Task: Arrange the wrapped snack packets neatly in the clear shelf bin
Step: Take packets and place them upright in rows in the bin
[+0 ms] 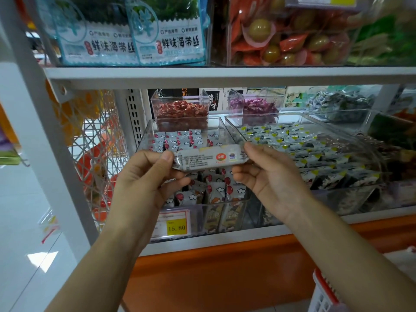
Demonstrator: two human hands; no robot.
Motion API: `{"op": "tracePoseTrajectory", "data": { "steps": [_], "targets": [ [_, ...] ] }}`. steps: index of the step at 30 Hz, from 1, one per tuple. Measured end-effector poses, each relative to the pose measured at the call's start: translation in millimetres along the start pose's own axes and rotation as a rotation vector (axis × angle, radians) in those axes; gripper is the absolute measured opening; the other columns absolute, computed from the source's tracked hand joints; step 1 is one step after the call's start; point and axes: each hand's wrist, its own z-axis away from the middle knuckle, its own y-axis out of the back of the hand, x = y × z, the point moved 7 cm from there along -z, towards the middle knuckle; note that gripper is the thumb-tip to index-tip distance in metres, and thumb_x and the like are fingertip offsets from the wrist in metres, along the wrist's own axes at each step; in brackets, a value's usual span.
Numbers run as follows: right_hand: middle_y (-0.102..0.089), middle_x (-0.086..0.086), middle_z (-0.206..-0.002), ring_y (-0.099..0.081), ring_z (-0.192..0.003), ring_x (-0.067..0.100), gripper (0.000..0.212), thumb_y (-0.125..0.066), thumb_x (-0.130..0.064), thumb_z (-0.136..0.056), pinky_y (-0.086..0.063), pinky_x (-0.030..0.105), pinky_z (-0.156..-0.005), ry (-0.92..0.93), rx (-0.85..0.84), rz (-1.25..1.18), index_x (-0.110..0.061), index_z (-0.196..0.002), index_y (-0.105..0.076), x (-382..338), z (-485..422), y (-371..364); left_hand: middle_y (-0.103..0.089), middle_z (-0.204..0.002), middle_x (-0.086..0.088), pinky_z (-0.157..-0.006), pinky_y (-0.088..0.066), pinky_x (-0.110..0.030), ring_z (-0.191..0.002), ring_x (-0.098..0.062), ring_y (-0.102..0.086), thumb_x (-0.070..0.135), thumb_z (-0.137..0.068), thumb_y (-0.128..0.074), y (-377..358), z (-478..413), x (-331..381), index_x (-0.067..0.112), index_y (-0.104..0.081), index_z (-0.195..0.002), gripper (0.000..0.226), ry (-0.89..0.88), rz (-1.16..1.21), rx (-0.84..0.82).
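A clear shelf bin [144, 136] on the lower shelf holds several small silver snack packets [216, 188] printed with red dots and white clouds. Above the bin I hold a stack of the same packets [207, 159], back labels toward me, level between both hands. My left hand [146, 176] pinches its left end with thumb on top and fingers beneath. My right hand [267, 174] pinches the right end the same way. The stack hides the middle of the bin.
A second clear bin [299, 118] to the right holds yellow-marked packets [315, 154]. Small bins of red candy [180, 110] and purple candy [254, 106] stand behind. A yellow price tag [176, 227] hangs below. A white shelf board [225, 74] is close overhead; a wire basket [90, 154] hangs left.
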Motion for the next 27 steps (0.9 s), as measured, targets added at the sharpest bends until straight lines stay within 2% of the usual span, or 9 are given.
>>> {"op": "tracePoseTrajectory", "data": {
  "steps": [4, 6, 8, 12, 15, 19, 23, 27],
  "targets": [
    [-0.070, 0.010, -0.073, -0.065, -0.058, 0.017, 0.008, -0.058, -0.010, -0.082, -0.053, 0.022, -0.050, 0.007, -0.013, 0.016, -0.004, -0.085, -0.063, 1.3, -1.0, 0.5, -0.058, -0.064, 0.003, -0.060, -0.054, -0.020, -0.060, -0.008, -0.060, 0.017, -0.076, -0.059, 2.1, -0.3, -0.7, 0.017, -0.063, -0.066, 0.011, 0.024, -0.004, 0.009],
    [-0.066, 0.013, -0.085, -0.065, -0.067, 0.021, 0.008, -0.054, -0.005, -0.088, -0.054, 0.024, -0.053, 0.036, -0.013, 0.063, -0.005, -0.087, -0.062, 0.3, -2.6, 1.8, -0.058, -0.074, 0.001, -0.062, -0.054, -0.021, -0.062, -0.008, -0.061, 0.012, -0.082, -0.057, 2.9, -1.4, -3.1, 0.016, -0.067, -0.083, 0.011, 0.067, 0.014, 0.003],
    [-0.063, 0.012, -0.090, -0.065, -0.073, 0.023, 0.012, -0.052, 0.000, -0.090, -0.055, 0.025, -0.057, 0.087, -0.033, 0.121, -0.007, -0.088, -0.061, -3.5, -3.1, 1.4, -0.061, -0.084, -0.002, -0.064, -0.055, -0.022, -0.066, -0.010, -0.064, 0.018, -0.082, -0.058, 2.0, -1.6, -6.2, 0.012, -0.067, -0.096, 0.017, 0.133, 0.041, -0.015],
    [-0.068, 0.002, -0.100, -0.067, -0.084, 0.016, 0.020, -0.050, 0.009, -0.088, -0.056, 0.026, -0.065, 0.202, -0.109, 0.277, -0.008, -0.087, -0.060, -9.0, 0.3, -5.1, -0.071, -0.086, -0.006, -0.064, -0.054, -0.020, -0.074, -0.014, -0.067, 0.034, -0.074, -0.058, -5.9, 2.2, -10.1, 0.009, -0.071, -0.084, 0.030, 0.184, -0.075, -0.092],
    [-0.069, -0.001, -0.104, -0.066, -0.088, 0.013, 0.024, -0.049, 0.013, -0.087, -0.057, 0.030, -0.072, 0.251, -0.112, 0.369, -0.008, -0.087, -0.060, -8.6, 1.5, -7.8, -0.073, -0.086, -0.002, -0.062, -0.054, -0.018, -0.075, -0.012, -0.068, 0.038, -0.075, -0.055, -5.7, 3.4, -10.6, 0.018, -0.074, -0.084, 0.029, 0.167, -0.134, -0.084],
    [-0.070, -0.001, -0.089, -0.067, -0.080, 0.014, 0.016, -0.055, 0.005, -0.087, -0.057, 0.032, -0.073, 0.221, -0.100, 0.312, -0.010, -0.092, -0.055, -6.2, 1.3, -7.3, -0.073, -0.093, -0.001, -0.068, -0.055, -0.018, -0.087, -0.016, -0.070, 0.034, -0.075, -0.057, -2.8, 1.2, -5.8, 0.016, -0.070, -0.092, 0.028, 0.098, -0.151, -0.068],
    [-0.068, 0.003, -0.094, -0.068, -0.085, 0.014, 0.009, -0.063, -0.014, -0.085, -0.058, 0.031, -0.071, 0.214, -0.086, 0.500, -0.014, -0.095, -0.065, -4.2, 3.1, -9.3, -0.071, -0.103, -0.001, -0.075, -0.054, -0.018, -0.095, -0.016, -0.069, 0.027, -0.073, -0.061, -11.0, 3.1, -4.9, 0.024, -0.072, -0.099, 0.028, 0.064, -0.170, -0.155],
    [-0.067, 0.004, -0.085, -0.068, -0.075, 0.015, 0.005, -0.065, -0.012, -0.084, -0.058, 0.028, -0.060, 0.195, -0.069, 0.524, -0.009, -0.084, -0.070, -3.3, 5.4, -10.6, -0.070, -0.102, 0.005, -0.074, -0.053, -0.015, -0.090, -0.012, -0.069, 0.028, -0.068, -0.063, -14.2, 4.9, -2.5, 0.035, -0.068, -0.103, 0.036, 0.031, -0.250, -0.186]
  ]
}}
